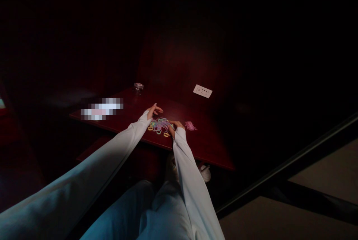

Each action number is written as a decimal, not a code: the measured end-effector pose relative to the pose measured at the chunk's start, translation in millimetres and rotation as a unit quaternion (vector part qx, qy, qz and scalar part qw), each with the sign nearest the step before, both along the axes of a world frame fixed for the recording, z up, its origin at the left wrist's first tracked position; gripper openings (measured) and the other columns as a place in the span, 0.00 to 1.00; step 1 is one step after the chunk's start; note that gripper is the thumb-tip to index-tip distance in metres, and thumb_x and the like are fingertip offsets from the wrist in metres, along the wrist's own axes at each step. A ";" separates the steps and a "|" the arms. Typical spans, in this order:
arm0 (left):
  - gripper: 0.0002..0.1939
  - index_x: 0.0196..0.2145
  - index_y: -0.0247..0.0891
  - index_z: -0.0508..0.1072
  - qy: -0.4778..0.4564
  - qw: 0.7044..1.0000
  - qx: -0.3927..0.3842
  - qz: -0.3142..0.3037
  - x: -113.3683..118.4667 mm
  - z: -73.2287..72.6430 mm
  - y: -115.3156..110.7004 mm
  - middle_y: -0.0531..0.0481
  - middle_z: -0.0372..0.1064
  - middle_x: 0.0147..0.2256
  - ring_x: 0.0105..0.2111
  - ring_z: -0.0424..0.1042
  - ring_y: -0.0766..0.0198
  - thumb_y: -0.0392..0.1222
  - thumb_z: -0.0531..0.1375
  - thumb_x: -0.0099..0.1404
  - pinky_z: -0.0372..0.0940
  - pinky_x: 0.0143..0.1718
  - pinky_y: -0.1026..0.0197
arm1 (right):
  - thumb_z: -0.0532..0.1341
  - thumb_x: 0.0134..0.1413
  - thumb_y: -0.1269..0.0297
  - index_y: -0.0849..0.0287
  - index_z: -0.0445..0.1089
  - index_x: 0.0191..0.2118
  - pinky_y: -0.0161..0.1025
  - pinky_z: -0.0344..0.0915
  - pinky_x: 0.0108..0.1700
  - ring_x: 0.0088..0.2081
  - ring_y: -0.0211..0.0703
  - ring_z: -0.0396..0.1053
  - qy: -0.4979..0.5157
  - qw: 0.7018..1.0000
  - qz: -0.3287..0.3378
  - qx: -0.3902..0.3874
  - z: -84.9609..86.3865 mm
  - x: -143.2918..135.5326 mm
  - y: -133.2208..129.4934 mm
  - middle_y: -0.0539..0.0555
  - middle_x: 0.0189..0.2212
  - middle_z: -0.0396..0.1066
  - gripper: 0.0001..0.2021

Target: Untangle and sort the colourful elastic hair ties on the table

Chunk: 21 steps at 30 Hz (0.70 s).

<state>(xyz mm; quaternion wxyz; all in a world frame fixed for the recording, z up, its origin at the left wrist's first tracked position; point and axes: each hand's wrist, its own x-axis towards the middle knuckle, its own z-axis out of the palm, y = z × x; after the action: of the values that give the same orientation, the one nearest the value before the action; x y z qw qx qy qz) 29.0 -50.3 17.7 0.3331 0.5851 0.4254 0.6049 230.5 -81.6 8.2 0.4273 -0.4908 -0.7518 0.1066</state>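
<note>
A pile of small coloured bands (160,123), purple, green and yellow, lies near the front edge of the dark red table (207,139). My left hand (154,110) is just above and behind the pile's left part, fingers apart, with nothing visible in it. At the pile's right side, my right hand (176,125) has its thumb and fingers spread and touches the bands. To the right of it lies a smaller bunch of pink bands (191,125). A few yellow and green rings sit along the front of the pile.
A clear lidded jar (138,88) stands at the table's back left. A pixelated white item (104,109) lies at the left end. Behind the table, a white socket panel (203,91) is on the dark wall. My legs are below the front edge.
</note>
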 end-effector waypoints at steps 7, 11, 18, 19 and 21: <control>0.33 0.32 0.39 0.80 0.018 1.000 -0.011 -0.004 1.1 2.7 2.7 0.45 0.81 0.38 0.37 0.74 0.55 0.62 0.43 0.70 0.68 0.36 0.57 | 0.62 0.53 0.58 0.57 0.79 0.35 0.40 0.66 0.42 0.36 0.45 0.70 0.051 0.998 -0.023 0.002 1.0 1.8 0.5 0.55 0.35 0.77 0.10; 0.32 0.32 0.38 0.80 0.025 0.999 -0.029 0.005 2.5 4.8 -1.5 0.44 0.81 0.39 0.38 0.74 0.54 0.60 0.42 0.70 0.69 0.38 0.56 | 0.62 0.54 0.57 0.59 0.79 0.36 0.40 0.66 0.42 0.36 0.45 0.70 0.086 0.996 -0.036 -0.002 -1.3 2.1 3.1 0.57 0.35 0.76 0.12; 0.34 0.30 0.38 0.79 0.025 1.000 -0.008 -0.003 3.2 3.6 -1.5 0.43 0.81 0.37 0.37 0.75 0.54 0.62 0.42 0.70 0.69 0.38 0.56 | 0.62 0.54 0.55 0.58 0.79 0.36 0.40 0.66 0.41 0.36 0.45 0.70 0.100 0.994 -0.038 -0.002 -3.0 2.8 4.8 0.56 0.35 0.76 0.13; 0.33 0.30 0.38 0.79 0.025 1.000 -0.010 -0.003 3.3 3.5 -1.0 0.43 0.81 0.37 0.37 0.75 0.54 0.62 0.43 0.70 0.68 0.38 0.56 | 0.62 0.54 0.55 0.58 0.79 0.36 0.40 0.67 0.41 0.37 0.45 0.70 0.103 0.994 -0.035 -0.003 -2.8 2.5 4.7 0.56 0.36 0.76 0.13; 0.32 0.30 0.38 0.79 0.028 1.000 -0.012 -0.002 3.5 3.7 -0.7 0.43 0.81 0.37 0.36 0.74 0.54 0.61 0.43 0.69 0.68 0.38 0.56 | 0.61 0.55 0.53 0.59 0.79 0.36 0.41 0.67 0.43 0.38 0.46 0.71 0.112 0.993 -0.027 -0.003 -2.1 1.6 4.8 0.57 0.37 0.77 0.15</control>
<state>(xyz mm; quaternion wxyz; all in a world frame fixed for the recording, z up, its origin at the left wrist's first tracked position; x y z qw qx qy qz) 32.5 -51.0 21.3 0.3290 0.5987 0.4404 0.5825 232.1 -76.8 6.1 0.5104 -0.4967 -0.6854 0.1516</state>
